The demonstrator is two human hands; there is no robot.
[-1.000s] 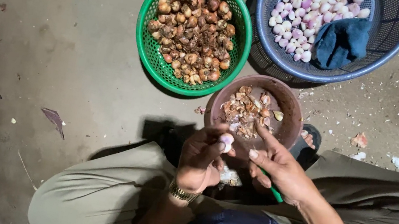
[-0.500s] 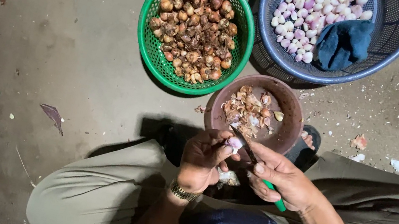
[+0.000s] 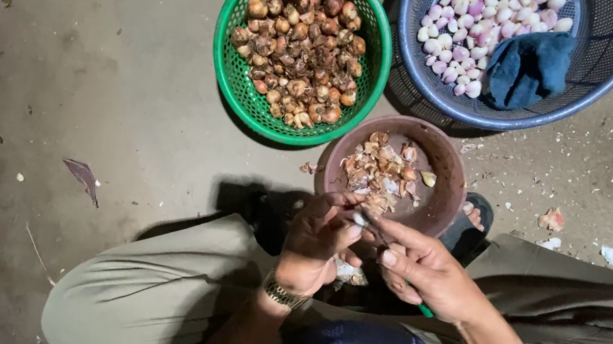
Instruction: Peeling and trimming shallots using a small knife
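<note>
Left hand point(image 3: 317, 243) is curled tight round a small pale peeled shallot point(image 3: 359, 219), right at the near rim of the round brown plastic bowl point(image 3: 450, 191) of skins. Right hand point(image 3: 424, 268) grips a green-handled little knife point(image 3: 426, 310), blade on the shallot.

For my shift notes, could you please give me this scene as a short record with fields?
setting: person seated over a bare floor
left hand: closed around a small bulb, mostly hidden
right hand: grips a green-handled knife, blade at the bulb
green basket: unpeeled brown shallots
blue basket: peeled pale shallots and a dark blue cloth
brown bowl: peelings
</note>
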